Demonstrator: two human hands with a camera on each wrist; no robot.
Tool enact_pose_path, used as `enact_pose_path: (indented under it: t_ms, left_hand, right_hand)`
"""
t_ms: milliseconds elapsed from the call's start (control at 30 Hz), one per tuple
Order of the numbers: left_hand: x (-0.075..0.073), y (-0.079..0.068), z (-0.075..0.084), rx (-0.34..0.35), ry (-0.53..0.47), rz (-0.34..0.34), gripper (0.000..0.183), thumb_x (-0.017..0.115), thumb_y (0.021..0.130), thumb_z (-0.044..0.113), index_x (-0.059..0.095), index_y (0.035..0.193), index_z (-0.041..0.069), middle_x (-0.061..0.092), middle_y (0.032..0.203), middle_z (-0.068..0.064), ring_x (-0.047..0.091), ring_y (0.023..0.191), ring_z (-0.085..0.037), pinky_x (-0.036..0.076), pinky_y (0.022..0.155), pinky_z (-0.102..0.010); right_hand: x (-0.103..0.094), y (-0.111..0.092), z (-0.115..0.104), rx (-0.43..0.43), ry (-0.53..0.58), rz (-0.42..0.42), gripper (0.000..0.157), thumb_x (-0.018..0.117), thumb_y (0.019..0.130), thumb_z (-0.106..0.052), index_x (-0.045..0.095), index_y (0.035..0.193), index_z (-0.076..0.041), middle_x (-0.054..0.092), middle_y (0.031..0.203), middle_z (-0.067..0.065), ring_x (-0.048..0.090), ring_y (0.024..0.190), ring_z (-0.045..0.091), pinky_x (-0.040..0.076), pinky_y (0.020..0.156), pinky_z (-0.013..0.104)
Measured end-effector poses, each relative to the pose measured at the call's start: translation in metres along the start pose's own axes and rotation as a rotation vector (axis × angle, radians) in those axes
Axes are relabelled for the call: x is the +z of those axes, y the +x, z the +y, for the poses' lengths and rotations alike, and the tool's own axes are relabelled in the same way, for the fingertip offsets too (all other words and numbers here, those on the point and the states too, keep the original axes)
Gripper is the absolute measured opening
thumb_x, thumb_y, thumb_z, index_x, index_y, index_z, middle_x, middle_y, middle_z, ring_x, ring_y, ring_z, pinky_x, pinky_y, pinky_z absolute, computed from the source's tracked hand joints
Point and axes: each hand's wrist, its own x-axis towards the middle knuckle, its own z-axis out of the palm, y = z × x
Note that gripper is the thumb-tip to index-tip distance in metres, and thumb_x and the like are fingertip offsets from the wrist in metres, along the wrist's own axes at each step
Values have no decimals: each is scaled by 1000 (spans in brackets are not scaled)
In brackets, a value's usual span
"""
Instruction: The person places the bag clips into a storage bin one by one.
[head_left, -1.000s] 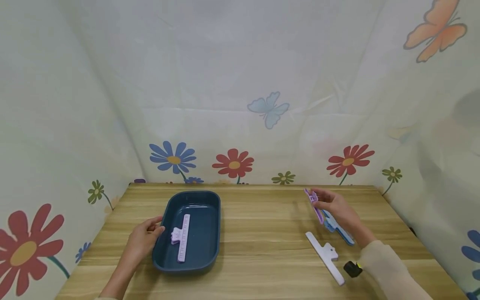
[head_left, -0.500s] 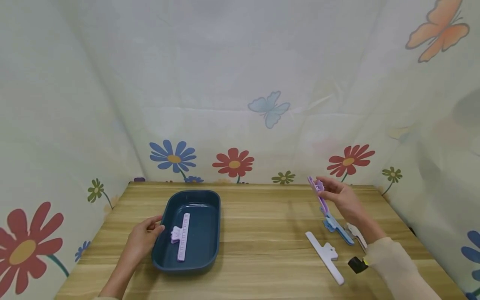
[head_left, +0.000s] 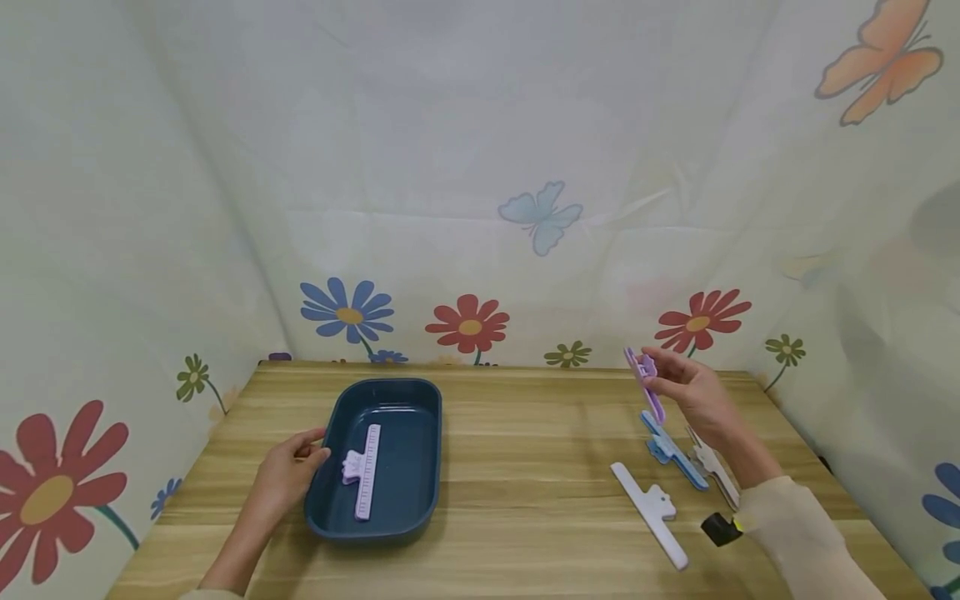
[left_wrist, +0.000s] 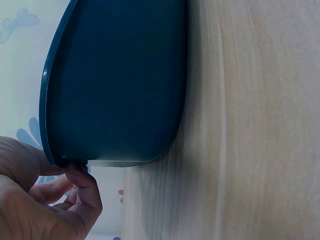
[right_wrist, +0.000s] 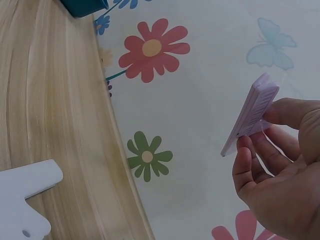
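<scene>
A purple clip [head_left: 646, 385] is pinched between the thumb and fingers of my right hand [head_left: 697, 396], raised off the table at the back right. In the right wrist view the clip [right_wrist: 253, 112] is seen tilted, with ridged marks along its bar. My left hand [head_left: 283, 477] grips the left rim of a dark blue tray [head_left: 437, 467]; in the left wrist view its thumb and finger pinch the tray's rim [left_wrist: 45, 100]. Inside the tray lies a pale purple clip [head_left: 367, 473] with a ruler-like bar.
Below my right hand a blue clip [head_left: 675, 454] and a whitish clip [head_left: 712, 468] lie side by side. Nearer the front is a white clip [head_left: 652, 512]. A black object [head_left: 720, 529] sits at my right sleeve. A flowered curtain [head_left: 480, 250] stands behind the wooden table [head_left: 517, 500].
My right hand has moved up and to the right with the purple clip, bringing the whitish clip into view. My left hand stays at the tray's rim.
</scene>
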Motion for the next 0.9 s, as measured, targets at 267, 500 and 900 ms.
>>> enact_pose_path:
  t_ms: [267, 500, 900]
  left_hand:
    - [0, 0, 0, -3, -1, 1, 41, 60, 103, 11, 57, 139, -10, 65, 111, -24, 63, 100, -37, 54, 83, -44]
    - [-1, 0, 1, -1, -2, 0, 41, 60, 103, 11, 57, 139, -10, 65, 112, -25, 63, 101, -37, 54, 86, -48]
    - [-2, -1, 3, -12, -9, -4, 41, 60, 104, 11, 56, 139, -10, 65, 114, -27, 63, 104, -39, 54, 88, -50]
  right_hand:
    - [5, -1, -2, 13, -7, -6, 48, 67, 101, -8, 54, 147, 0, 64, 114, -1, 60, 101, 13, 52, 86, 21]
    - [15, 1, -5, 3, 10, -16, 51, 67, 101, -7, 50, 148, 5, 65, 116, 1, 61, 102, 12, 52, 87, 22]
    - [41, 10, -14, -2, 12, -41, 57, 67, 100, -7, 44, 149, 12, 61, 126, 16, 61, 105, 14, 53, 89, 23]
